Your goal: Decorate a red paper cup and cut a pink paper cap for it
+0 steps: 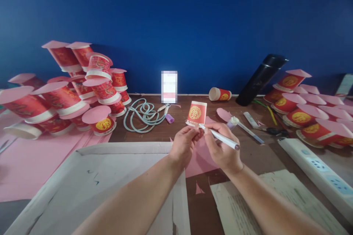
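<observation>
A red paper cup (197, 112) with a gold emblem stands out above my fingertips near the middle of the head view. My left hand (184, 143) pinches its lower edge, where a strip of dark marks runs along a white rim. In my right hand (224, 148) is a white marker pen (226, 140), held like a writing tool. Its tip meets or nearly meets the cup's lower edge by my left fingertips, which partly hide the contact. Under both hands lies a pink paper sheet (200, 161).
Red cups topped with pink paper (99, 90) are stacked at left; more cups (302, 117) stand at right. A cable (143, 115), a lying cup (220, 94), a black flask (260, 79), a power strip (317, 169), a white tray (116, 183) and a printed sheet (228, 205) surround me.
</observation>
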`<action>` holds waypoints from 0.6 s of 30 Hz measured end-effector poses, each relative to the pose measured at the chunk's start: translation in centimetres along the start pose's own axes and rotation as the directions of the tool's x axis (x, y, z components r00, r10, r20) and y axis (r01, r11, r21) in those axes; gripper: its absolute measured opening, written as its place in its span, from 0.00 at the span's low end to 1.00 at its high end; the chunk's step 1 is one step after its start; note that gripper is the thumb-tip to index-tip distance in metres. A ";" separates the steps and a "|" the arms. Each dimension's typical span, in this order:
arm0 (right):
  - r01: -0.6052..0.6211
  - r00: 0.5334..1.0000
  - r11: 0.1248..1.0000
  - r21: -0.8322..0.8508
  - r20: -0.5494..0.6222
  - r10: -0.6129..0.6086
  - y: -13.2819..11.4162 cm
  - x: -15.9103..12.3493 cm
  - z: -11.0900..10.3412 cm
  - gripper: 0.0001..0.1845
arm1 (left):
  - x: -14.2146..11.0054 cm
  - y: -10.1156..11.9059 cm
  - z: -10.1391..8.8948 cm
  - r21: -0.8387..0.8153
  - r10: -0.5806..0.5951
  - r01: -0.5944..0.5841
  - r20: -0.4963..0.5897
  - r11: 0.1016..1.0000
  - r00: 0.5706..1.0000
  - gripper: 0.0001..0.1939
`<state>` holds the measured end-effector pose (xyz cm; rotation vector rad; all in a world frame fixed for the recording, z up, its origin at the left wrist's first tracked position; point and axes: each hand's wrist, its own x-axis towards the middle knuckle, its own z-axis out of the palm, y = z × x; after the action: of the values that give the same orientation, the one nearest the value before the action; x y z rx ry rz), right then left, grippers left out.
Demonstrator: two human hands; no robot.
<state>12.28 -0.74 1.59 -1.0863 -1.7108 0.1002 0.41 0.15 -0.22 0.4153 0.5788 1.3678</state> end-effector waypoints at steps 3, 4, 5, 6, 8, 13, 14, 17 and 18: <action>-0.003 1.000 1.000 -0.017 0.010 0.003 0.0 -0.1 0.1 0.05 | 0.0 0.0 0.1 0.014 0.000 0.000 0.014 1.000 1.000 0.09; -0.003 1.000 1.000 -0.020 0.012 0.003 0.1 -0.1 0.1 0.05 | -0.1 0.1 0.1 0.018 0.001 -0.001 0.021 1.000 1.000 0.09; -0.004 1.000 1.000 -0.021 0.013 0.004 0.1 -0.1 0.2 0.05 | -0.1 0.1 0.1 0.022 0.002 -0.003 0.026 1.000 1.000 0.09; -0.005 1.000 1.000 -0.021 0.014 0.005 0.1 -0.1 0.2 0.05 | -0.1 0.1 0.2 0.025 0.004 -0.004 0.028 1.000 1.000 0.09; -0.010 1.000 1.000 -0.018 0.015 0.011 0.1 -0.1 0.2 0.05 | -0.1 0.1 0.2 0.036 0.005 -0.006 0.026 0.999 1.000 0.09; 0.012 0.999 1.000 -0.010 0.037 -0.011 0.0 -0.1 0.1 0.05 | 0.0 -0.4 -0.2 0.132 0.020 -0.024 0.036 0.991 0.999 0.09; 0.020 0.999 1.000 -0.012 0.043 -0.020 0.0 -0.1 0.1 0.05 | 0.0 -0.5 -0.3 0.159 0.025 -0.031 0.042 0.987 0.999 0.09; 0.042 0.998 0.999 -0.013 0.050 -0.042 -0.1 0.0 0.1 0.05 | 0.0 -0.7 -0.6 0.234 0.031 -0.045 0.062 0.971 0.998 0.09; 0.048 0.998 0.999 -0.015 0.050 -0.048 -0.2 0.0 0.2 0.05 | 0.0 -0.7 -0.7 0.254 0.032 -0.049 0.069 0.966 0.997 0.09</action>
<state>12.05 -0.77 1.62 -1.0614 -1.7834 0.0837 0.59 0.01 -1.18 0.6808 0.6996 1.3175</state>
